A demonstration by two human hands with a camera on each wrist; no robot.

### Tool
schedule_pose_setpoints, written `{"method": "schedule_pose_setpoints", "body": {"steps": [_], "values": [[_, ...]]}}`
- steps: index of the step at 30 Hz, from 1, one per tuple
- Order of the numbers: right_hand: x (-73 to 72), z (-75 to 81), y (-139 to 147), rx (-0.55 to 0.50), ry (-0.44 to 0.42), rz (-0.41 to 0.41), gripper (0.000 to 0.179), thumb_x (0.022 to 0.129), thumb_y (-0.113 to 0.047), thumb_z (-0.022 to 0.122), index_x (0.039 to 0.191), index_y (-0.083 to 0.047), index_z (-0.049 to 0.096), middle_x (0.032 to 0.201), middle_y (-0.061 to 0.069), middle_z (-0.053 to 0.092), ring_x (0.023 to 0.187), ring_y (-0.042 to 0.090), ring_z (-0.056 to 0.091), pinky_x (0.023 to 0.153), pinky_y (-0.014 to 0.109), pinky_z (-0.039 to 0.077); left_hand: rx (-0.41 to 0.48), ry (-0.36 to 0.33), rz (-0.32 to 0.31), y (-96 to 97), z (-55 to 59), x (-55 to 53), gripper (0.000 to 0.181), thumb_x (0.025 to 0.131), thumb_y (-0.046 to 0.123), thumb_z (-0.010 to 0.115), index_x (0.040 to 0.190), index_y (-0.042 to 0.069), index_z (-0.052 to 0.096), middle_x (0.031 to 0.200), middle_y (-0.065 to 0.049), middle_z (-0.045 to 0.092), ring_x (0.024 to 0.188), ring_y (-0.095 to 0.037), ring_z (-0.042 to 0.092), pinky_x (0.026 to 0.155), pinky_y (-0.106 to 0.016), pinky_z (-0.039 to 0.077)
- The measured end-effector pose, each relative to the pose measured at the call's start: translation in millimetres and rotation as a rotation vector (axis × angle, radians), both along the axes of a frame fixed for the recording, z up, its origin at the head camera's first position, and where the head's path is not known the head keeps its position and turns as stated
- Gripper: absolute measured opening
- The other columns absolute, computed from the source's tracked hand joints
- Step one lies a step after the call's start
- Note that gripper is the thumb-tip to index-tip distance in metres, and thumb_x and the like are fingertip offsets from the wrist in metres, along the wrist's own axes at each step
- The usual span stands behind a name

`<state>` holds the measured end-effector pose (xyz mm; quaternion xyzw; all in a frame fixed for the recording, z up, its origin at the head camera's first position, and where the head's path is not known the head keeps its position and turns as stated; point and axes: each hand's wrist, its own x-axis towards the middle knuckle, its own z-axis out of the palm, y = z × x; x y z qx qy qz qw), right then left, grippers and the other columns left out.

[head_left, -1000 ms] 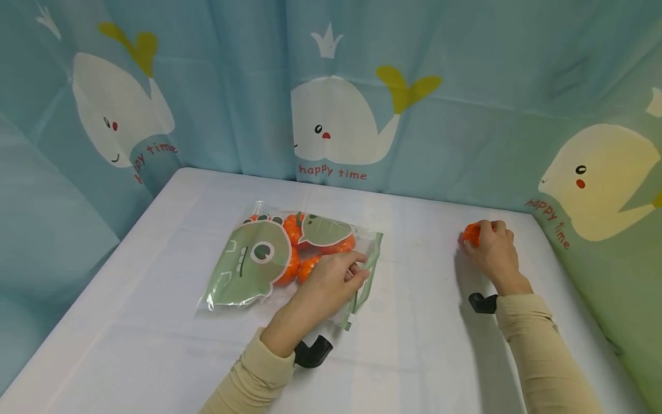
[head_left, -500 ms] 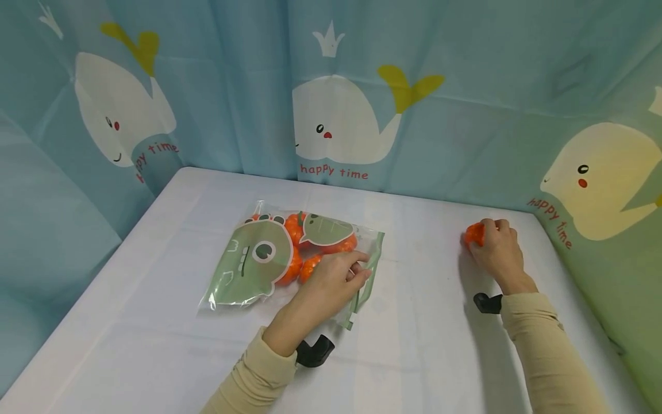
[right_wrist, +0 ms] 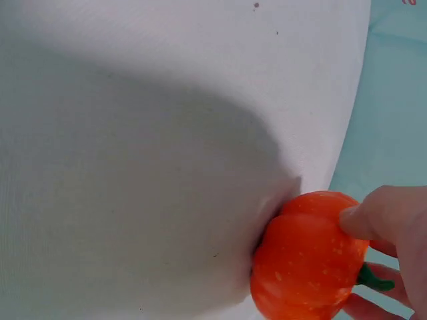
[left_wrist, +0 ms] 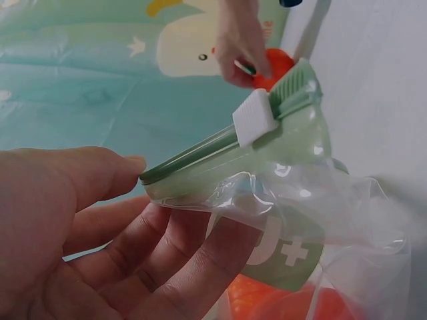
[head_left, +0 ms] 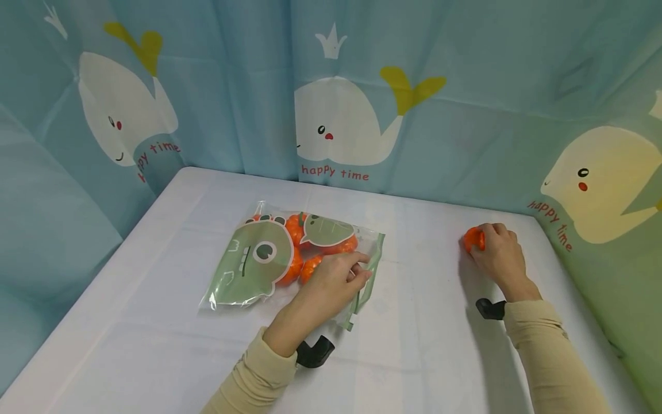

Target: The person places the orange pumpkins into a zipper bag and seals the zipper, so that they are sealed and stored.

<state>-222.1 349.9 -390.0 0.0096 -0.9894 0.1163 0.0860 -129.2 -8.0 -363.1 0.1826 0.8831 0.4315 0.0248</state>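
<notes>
A clear zip bag [head_left: 261, 261] with a green cartoon monster print lies on the white table, with several orange pumpkins [head_left: 312, 266] inside. My left hand [head_left: 331, 282] pinches the bag's mouth edge between thumb and fingers. In the left wrist view, the green zip strip [left_wrist: 193, 157] carries a white slider [left_wrist: 255, 118]. Far to the right, my right hand [head_left: 499, 256] grips another small orange pumpkin [head_left: 473, 239] at the table top. The right wrist view shows this pumpkin [right_wrist: 303, 260] with its green stem [right_wrist: 375, 280] turned towards the fingers; part of the hand is cut off.
A blue-green curtain [head_left: 248, 103] printed with white whales hangs behind and beside the table [head_left: 414, 322]. The white table surface stretches between the bag and the right hand. A black wrist mount [head_left: 314, 352] sits below the left hand.
My right hand has shifted slightly right and towards me, and more of the pumpkin shows beside it. The left hand and the bag stay in place.
</notes>
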Motion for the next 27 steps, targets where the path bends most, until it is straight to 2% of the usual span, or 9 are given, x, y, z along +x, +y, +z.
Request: {"method": "schedule_pose_setpoints", "body": {"steps": [2, 7, 9, 14, 18, 27], "values": [[0.3, 0.3, 0.3, -0.014, 0.002, -0.012, 0.042, 0.087, -0.009, 0.061, 0.124, 0.008, 0.048, 0.128, 0.036, 0.043, 0.112, 0.056, 0.041, 0.091, 0.070, 0.040, -0.002, -0.002, 0.000, -0.1, 0.2, 0.2, 0.030, 0.097, 0.022, 0.063, 0.123, 0.008, 0.067, 0.096, -0.001, 0.069, 0.082, -0.012, 0.060, 0.078, -0.027, 0.055], [1.0, 2.0, 1.4, -0.075, -0.047, -0.105, 0.052, 0.091, -0.017, 0.061, 0.131, 0.009, 0.041, 0.134, 0.041, 0.035, 0.115, 0.058, 0.040, 0.093, 0.070, 0.041, 0.005, 0.006, -0.003, 0.0, 0.7, -0.3, 0.029, 0.097, 0.020, 0.063, 0.123, 0.007, 0.067, 0.096, -0.002, 0.069, 0.081, -0.013, 0.060, 0.078, -0.027, 0.055], [2.3, -0.5, 1.9, -0.096, -0.044, -0.108, 0.053, 0.092, -0.017, 0.064, 0.131, 0.011, 0.041, 0.133, 0.043, 0.035, 0.113, 0.059, 0.042, 0.096, 0.069, 0.041, 0.008, 0.005, -0.002, 0.0, 0.5, -0.6, 0.029, 0.097, 0.020, 0.063, 0.123, 0.007, 0.067, 0.095, -0.002, 0.069, 0.080, -0.013, 0.060, 0.076, -0.026, 0.054], [5.0, -7.3, 2.1, -0.121, -0.019, -0.083, 0.053, 0.091, -0.012, 0.067, 0.130, 0.012, 0.042, 0.132, 0.043, 0.036, 0.111, 0.059, 0.046, 0.099, 0.068, 0.040, -0.003, -0.006, 0.003, 0.6, -0.5, -0.9, 0.029, 0.097, 0.020, 0.063, 0.123, 0.007, 0.067, 0.095, -0.001, 0.069, 0.079, -0.011, 0.060, 0.075, -0.023, 0.054], [7.4, -7.0, 0.7, -0.145, -0.035, -0.064, 0.053, 0.092, -0.013, 0.066, 0.132, 0.011, 0.041, 0.134, 0.042, 0.035, 0.113, 0.057, 0.044, 0.099, 0.069, 0.039, -0.002, 0.000, 0.003, 0.3, 0.1, -0.4, 0.029, 0.097, 0.021, 0.063, 0.123, 0.007, 0.067, 0.096, -0.002, 0.069, 0.081, -0.012, 0.060, 0.076, -0.024, 0.054], [16.3, -5.8, -12.3, -0.184, 0.005, 0.011, 0.050, 0.091, -0.012, 0.067, 0.132, 0.008, 0.046, 0.135, 0.038, 0.039, 0.114, 0.055, 0.045, 0.098, 0.070, 0.039, 0.004, -0.001, 0.002, 0.8, -0.3, 0.0, 0.029, 0.097, 0.022, 0.063, 0.123, 0.007, 0.067, 0.095, -0.001, 0.069, 0.081, -0.012, 0.060, 0.074, -0.023, 0.054]]}}
